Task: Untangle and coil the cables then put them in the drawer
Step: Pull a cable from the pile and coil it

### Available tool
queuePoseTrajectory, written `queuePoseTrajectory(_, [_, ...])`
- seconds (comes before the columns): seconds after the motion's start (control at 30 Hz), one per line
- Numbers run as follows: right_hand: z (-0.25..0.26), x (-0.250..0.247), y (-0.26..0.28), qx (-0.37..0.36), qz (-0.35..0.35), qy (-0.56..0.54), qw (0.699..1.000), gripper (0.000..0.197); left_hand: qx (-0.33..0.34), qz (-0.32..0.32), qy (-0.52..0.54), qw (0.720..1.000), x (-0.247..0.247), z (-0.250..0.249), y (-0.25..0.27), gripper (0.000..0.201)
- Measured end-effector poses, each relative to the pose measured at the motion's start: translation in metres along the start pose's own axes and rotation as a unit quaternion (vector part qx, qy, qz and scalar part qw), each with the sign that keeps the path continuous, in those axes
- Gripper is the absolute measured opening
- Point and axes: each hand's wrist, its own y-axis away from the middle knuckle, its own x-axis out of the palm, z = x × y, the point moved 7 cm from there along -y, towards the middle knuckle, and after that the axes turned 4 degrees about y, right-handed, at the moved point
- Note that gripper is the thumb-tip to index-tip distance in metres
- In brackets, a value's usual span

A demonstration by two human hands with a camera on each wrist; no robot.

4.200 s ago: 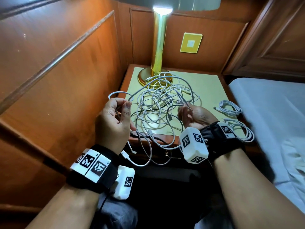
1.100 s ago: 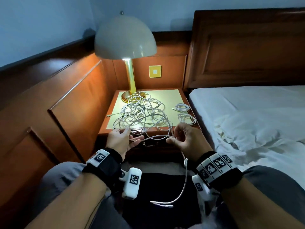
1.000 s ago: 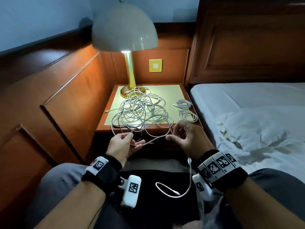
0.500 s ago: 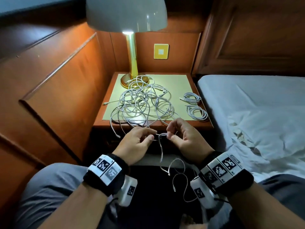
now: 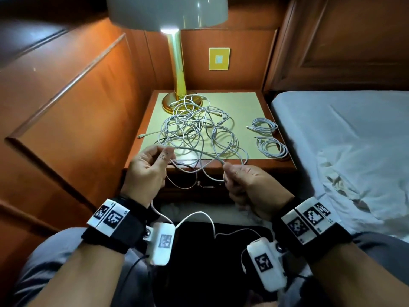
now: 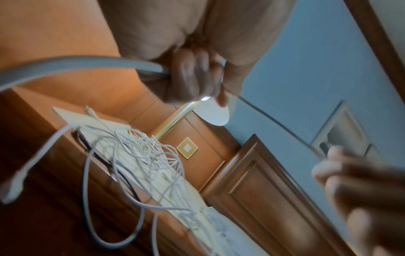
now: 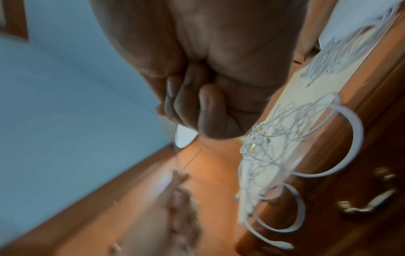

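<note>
A tangle of white cables (image 5: 199, 131) lies on the nightstand top (image 5: 241, 111), with loops hanging over its front edge. My left hand (image 5: 162, 156) pinches one white cable (image 5: 194, 149) in front of the tangle. My right hand (image 5: 229, 171) grips the same cable further along, so it spans the gap between them. Its free end (image 5: 199, 214) trails from my left hand across my lap. In the left wrist view my fingers (image 6: 192, 76) curl round the cable (image 6: 76, 65). The right wrist view shows curled fingers (image 7: 197, 107). The drawer front (image 5: 177, 191) looks closed.
Two coiled white cables (image 5: 263, 127) (image 5: 272, 149) lie at the right of the nightstand. A lit brass lamp (image 5: 177, 69) stands at its back. A wood-panelled wall runs on the left, a bed (image 5: 343, 140) on the right. The drawer's metal handle (image 5: 205, 186) hangs below the top.
My hands were close together at the nightstand's front edge; now they have drawn apart, stretching a length of cable between them. The slack on my lap has shifted.
</note>
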Motion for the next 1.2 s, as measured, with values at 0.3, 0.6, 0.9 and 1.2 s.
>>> queuePoseTrajectory(0.3, [0.055, -0.034, -0.029, -0.093, -0.123, -0.24, 0.958, 0.04, -0.001, 0.032, -0.201, 0.979, -0.031, 0.003, -0.011, 0.021])
queuePoseTrajectory(0.6, [0.04, -0.001, -0.05, -0.019, -0.102, 0.075, 0.992, 0.03, 0.038, 0.049, -0.202, 0.977, -0.01, -0.008, -0.002, 0.023])
queuePoseTrajectory(0.9, [0.063, 0.011, -0.079, -0.094, -0.146, 0.342, 0.923, 0.026, 0.142, 0.124, -0.236, 0.953, 0.013, -0.015, -0.023, 0.02])
queuePoseTrajectory(1.2, [0.057, 0.053, -0.102, -0.057, 0.038, 0.253, 0.965, 0.031, 0.062, 0.057, -0.091, 0.992, -0.017, -0.007, -0.035, 0.024])
